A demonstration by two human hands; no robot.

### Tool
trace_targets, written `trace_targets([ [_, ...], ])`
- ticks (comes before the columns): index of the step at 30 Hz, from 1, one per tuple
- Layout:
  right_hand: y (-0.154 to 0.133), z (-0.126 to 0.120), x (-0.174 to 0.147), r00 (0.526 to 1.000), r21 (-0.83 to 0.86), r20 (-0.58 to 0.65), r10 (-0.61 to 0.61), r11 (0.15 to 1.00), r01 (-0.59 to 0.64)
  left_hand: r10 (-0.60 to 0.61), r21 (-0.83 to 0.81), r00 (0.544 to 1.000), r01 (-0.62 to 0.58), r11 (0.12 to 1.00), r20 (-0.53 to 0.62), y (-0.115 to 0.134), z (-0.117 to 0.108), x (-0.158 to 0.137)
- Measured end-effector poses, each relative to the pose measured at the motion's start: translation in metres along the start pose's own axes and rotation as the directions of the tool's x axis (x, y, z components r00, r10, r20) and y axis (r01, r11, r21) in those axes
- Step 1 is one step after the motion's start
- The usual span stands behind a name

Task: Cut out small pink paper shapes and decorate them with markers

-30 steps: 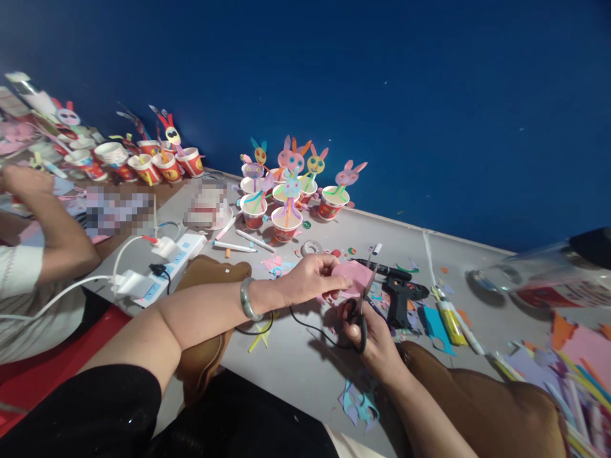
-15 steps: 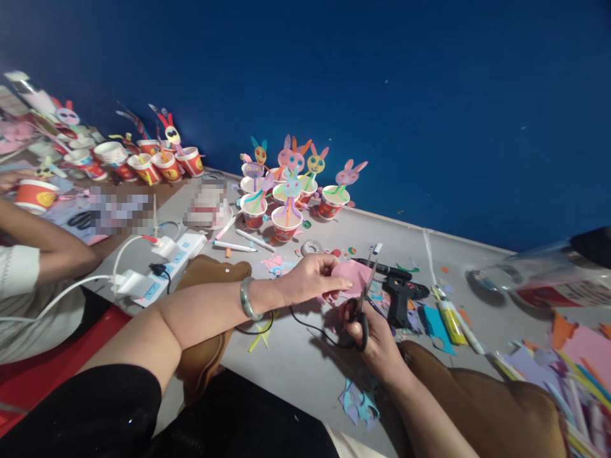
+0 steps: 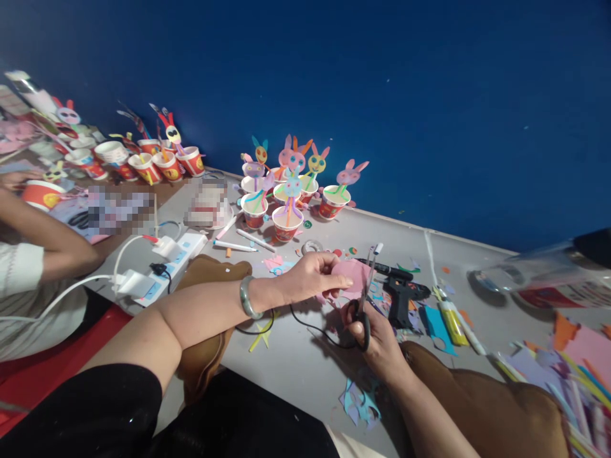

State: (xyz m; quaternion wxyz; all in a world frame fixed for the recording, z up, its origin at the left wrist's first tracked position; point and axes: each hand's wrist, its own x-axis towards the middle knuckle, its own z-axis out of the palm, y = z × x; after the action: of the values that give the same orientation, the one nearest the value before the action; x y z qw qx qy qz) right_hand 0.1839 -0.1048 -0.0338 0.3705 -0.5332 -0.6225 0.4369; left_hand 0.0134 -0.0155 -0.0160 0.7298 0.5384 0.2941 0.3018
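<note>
1. Pinching the pink paper [image 3: 344, 275] between thumb and fingers, our left hand [image 3: 317, 280] holds it above the counter [image 3: 286, 362], near the middle of the view.
2. Our right hand [image 3: 379, 343] is closed around the black handles of the scissors [image 3: 366, 331]; the blades point up at the paper's right edge. We cannot tell how widely they are parted.
3. We judge the cutting to be under way: the paper has a partly rounded outline, with its final shape unsettled.
4. Beyond our hands, the paper cups [image 3: 287, 232] carry rabbit-eared figures [image 3: 351, 175] that look assembled, with faces and thin coloured stems. The pink piece is not joined to any of them.
5. As for materials, our paper looks thin, matte and flat, while the cups are smooth, tapered and red with white rims.
6. Right of the paper lies a hard black glue gun [image 3: 401, 299], with a soft-looking yellow tube [image 3: 451, 323] farther right.
7. Near our right forearm, pale blue paper scraps [image 3: 356, 404] show curved cut-outs, and slim white markers [image 3: 235, 246] lie near the cups.
</note>
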Motion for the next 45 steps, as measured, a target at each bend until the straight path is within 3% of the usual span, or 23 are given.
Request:
trace_targets([
  [22,-0.002,-0.003,0.001,1.000,-0.060,-0.011,-0.003,0.998,0.002,0.054,0.062,0.998,-0.052,0.997,-0.032,0.015,-0.001,-0.002],
  [34,-0.007,-0.004,0.001,1.000,-0.036,0.018,-0.012,0.999,0.013,0.046,0.114,0.998,-0.050,0.992,0.036,0.020,-0.001,-0.003],
  [45,-0.006,-0.006,0.001,1.000,-0.061,0.014,-0.018,0.998,0.019,0.040,0.086,0.999,-0.043,0.995,0.027,0.023,-0.002,-0.005],
])
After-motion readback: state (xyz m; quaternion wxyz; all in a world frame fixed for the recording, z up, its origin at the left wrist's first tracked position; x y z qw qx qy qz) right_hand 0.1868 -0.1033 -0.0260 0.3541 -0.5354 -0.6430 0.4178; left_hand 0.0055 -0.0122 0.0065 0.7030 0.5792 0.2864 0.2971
